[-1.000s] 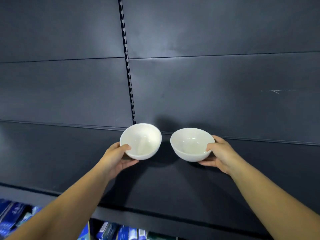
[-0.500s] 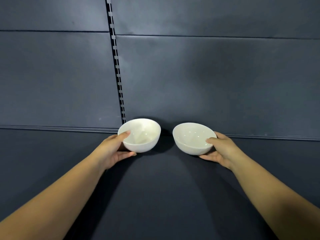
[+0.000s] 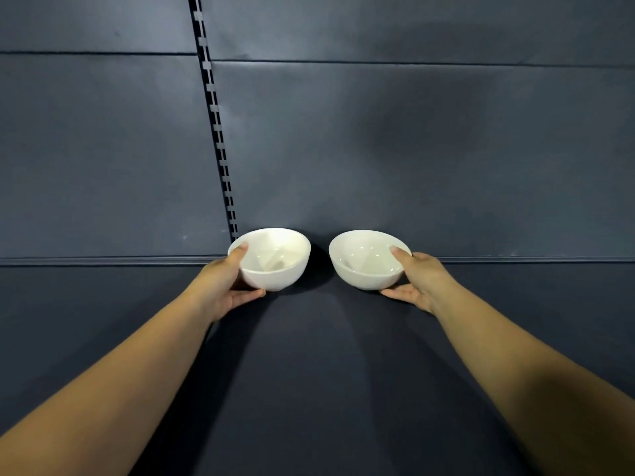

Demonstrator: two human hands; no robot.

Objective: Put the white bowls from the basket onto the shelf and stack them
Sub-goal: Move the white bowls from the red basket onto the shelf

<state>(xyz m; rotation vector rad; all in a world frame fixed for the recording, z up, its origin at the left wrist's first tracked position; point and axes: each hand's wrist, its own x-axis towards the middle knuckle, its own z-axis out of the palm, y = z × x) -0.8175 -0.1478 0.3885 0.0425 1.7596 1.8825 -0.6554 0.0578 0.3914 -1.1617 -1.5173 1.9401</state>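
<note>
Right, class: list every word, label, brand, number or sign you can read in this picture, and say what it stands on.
No text can be read anywhere.
The left bowl and right bowl are plain white.
The shelf, back panel and slotted strip bear no print.

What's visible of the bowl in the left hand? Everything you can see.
The left bowl is plain glossy white, ceramic by its look, round, deep and empty, narrowing to a small base. It is tipped slightly toward the camera, low over the dark shelf, close to the back panel and the slotted upright. Whether its base touches the shelf is unclear. The left hand grips it, thumb over the rim, fingers beneath. It is apart from the other bowl.
</note>
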